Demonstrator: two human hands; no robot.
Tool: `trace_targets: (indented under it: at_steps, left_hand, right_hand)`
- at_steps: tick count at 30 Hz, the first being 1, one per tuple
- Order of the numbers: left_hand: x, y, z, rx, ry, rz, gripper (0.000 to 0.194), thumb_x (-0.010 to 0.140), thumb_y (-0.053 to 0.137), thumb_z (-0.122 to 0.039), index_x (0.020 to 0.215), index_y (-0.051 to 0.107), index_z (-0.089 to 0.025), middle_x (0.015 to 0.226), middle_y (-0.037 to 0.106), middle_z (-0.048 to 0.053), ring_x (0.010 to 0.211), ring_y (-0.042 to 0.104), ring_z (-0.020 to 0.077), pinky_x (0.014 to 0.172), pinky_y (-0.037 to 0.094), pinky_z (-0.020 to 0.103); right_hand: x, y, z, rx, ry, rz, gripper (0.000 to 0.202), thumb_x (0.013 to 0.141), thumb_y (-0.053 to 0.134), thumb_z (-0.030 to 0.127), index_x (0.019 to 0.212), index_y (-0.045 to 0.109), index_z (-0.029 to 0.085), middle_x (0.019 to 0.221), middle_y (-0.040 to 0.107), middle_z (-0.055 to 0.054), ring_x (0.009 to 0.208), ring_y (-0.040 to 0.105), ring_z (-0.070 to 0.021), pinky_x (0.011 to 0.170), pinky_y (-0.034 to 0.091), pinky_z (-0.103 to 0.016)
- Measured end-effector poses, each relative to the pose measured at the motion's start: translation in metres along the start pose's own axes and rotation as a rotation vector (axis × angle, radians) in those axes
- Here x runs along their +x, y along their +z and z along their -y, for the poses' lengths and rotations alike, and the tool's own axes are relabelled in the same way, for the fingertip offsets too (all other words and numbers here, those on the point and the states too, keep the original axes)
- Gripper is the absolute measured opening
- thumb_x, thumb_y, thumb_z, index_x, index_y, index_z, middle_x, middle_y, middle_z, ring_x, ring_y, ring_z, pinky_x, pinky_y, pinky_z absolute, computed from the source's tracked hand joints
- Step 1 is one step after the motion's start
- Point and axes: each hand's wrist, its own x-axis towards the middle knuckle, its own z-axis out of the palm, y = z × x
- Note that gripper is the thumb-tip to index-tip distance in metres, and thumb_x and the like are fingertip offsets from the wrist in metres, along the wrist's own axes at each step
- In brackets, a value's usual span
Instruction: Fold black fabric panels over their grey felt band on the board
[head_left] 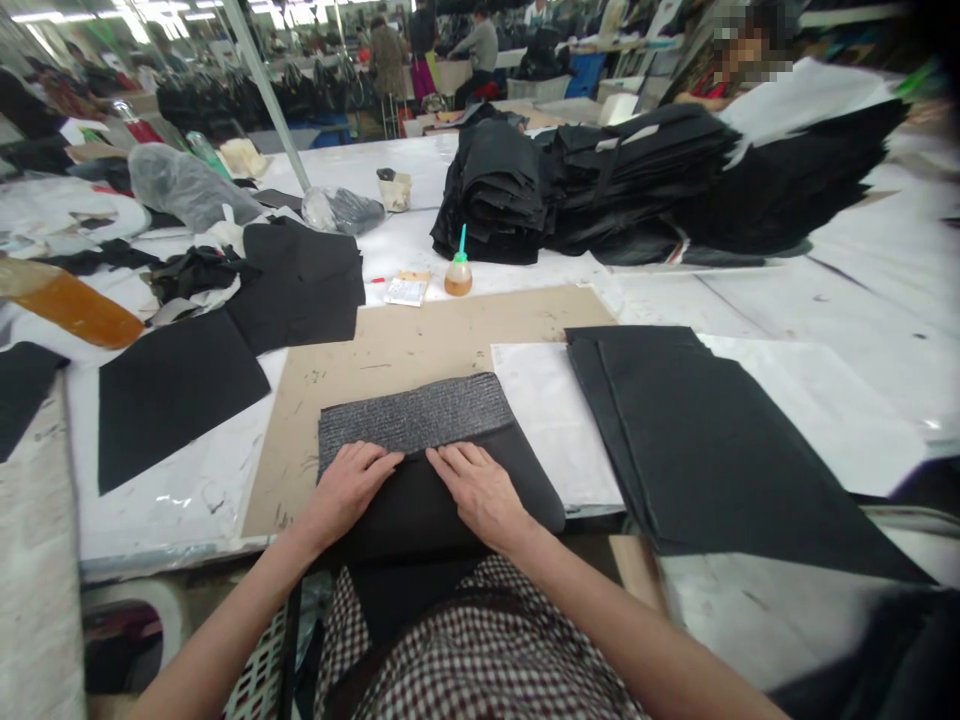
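Observation:
A black fabric piece (435,515) lies at the table's front edge, its lower part hanging toward my lap. Along its far side shows a grey, speckled textured strip (420,415). My left hand (356,490) is closed on the black fabric's edge where it meets the strip, fingers bent and thumb pointing inward. Close by on the right, my right hand (480,490) grips the same edge, its fingers together. The two thumbs are a short gap apart. The undersides of the fingers are hidden. Beneath the work is a beige board (307,385).
Stacked black sheets (697,430) overhang the front edge at right. Black pieces (180,390) lie at left near an amber bottle (75,305). A small glue bottle (458,276) stands beyond the board, before large black bundles (600,185). A slanted pole (266,95) rises at left. People work behind.

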Motion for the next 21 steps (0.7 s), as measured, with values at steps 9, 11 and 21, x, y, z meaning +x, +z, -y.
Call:
trace_targets:
  at_steps: [9, 11, 21]
  left_hand:
    - [-0.034, -0.01, 0.023, 0.007, 0.017, 0.013, 0.037, 0.1, 0.043, -0.015, 0.131, 0.057, -0.027, 0.109, 0.059, 0.007, 0.096, 0.051, 0.0201, 0.088, 0.041, 0.038]
    - [-0.033, -0.014, 0.021, 0.054, 0.039, 0.047, 0.039, 0.099, 0.043, -0.014, 0.133, 0.056, -0.027, 0.108, 0.059, 0.007, 0.095, 0.051, 0.0207, 0.089, 0.04, 0.039]
    - [-0.037, -0.025, 0.02, 0.143, 0.026, 0.103, 0.041, 0.099, 0.045, -0.017, 0.138, 0.051, -0.025, 0.109, 0.06, 0.008, 0.096, 0.052, 0.022, 0.088, 0.043, 0.039]
  right_hand:
    - [0.008, -0.01, 0.004, -0.071, -0.018, 0.051, 0.059, 0.091, 0.05, 0.007, 0.146, 0.044, 0.027, 0.109, 0.056, -0.008, 0.102, 0.047, -0.0256, 0.09, 0.043, -0.041]
    - [0.011, -0.012, 0.005, -0.078, -0.021, 0.046, 0.054, 0.092, 0.051, 0.009, 0.142, 0.048, 0.027, 0.108, 0.057, -0.009, 0.101, 0.047, -0.0253, 0.092, 0.042, -0.042]
    - [0.037, 0.011, 0.049, 0.034, -0.125, -0.02, 0.04, 0.097, 0.047, 0.013, 0.137, 0.05, 0.012, 0.114, 0.059, -0.011, 0.107, 0.049, -0.0235, 0.095, 0.045, -0.038]
